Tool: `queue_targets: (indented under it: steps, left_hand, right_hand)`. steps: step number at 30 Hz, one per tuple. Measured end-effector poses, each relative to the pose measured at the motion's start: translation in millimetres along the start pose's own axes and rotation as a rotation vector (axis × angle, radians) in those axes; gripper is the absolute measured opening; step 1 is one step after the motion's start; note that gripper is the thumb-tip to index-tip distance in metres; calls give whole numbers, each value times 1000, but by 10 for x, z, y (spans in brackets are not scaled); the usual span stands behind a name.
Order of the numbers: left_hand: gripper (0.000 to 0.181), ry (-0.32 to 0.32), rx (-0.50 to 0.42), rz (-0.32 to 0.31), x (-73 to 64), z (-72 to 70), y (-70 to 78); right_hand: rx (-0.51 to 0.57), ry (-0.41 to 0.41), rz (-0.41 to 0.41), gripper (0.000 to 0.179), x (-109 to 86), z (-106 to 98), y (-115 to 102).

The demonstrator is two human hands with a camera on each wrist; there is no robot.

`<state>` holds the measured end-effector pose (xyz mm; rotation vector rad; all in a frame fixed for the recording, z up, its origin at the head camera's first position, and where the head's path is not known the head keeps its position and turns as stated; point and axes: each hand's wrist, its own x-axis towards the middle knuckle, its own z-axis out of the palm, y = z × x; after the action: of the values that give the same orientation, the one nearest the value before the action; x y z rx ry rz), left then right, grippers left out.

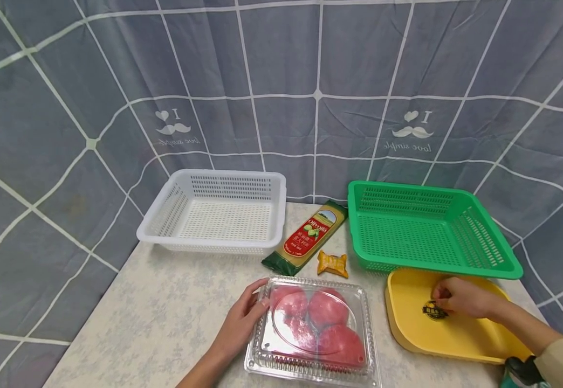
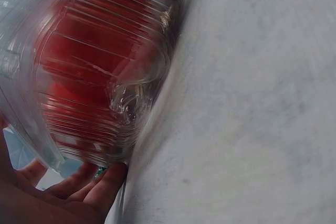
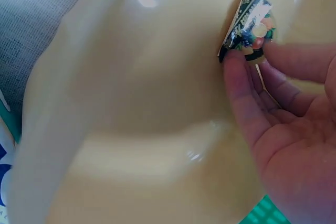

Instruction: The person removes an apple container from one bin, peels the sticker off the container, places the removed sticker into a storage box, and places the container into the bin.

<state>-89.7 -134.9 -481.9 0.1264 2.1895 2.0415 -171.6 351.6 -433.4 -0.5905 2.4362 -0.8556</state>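
In the head view my left hand (image 1: 242,318) holds the left side of a clear plastic box (image 1: 369,334), its thumb on the lid's edge. Red round fruits (image 1: 328,307) show through the lid. The left wrist view has the fingers (image 2: 107,187) against the box's ribbed wall (image 2: 89,77). Over a yellow basin (image 1: 400,334), my right hand (image 1: 473,298) pinches a small dark label (image 1: 435,310) between thumb and forefinger. Closer up in the right wrist view, the label (image 3: 252,27) has a fruit print and looks curled; whether it still sticks to the basin I cannot tell.
A white basket (image 1: 165,239) stands back left, a green basket (image 1: 354,237) back right, close behind the basin. Between them lie a pasta packet (image 1: 306,240) and a small orange wrapped snack (image 1: 332,264). A green and black thing (image 1: 521,372) is partly seen at bottom right.
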Motion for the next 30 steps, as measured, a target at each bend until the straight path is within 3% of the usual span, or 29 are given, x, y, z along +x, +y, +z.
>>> queue_targets:
  steps: [13, 30]
  left_hand:
    - [45, -4, 13, 4, 1, 5, 19]
    - [46, 9, 15, 3, -11, 4, 25]
  right_hand:
    - [72, 15, 70, 10, -24, -23, 19]
    - [129, 45, 54, 13, -20, 4, 36]
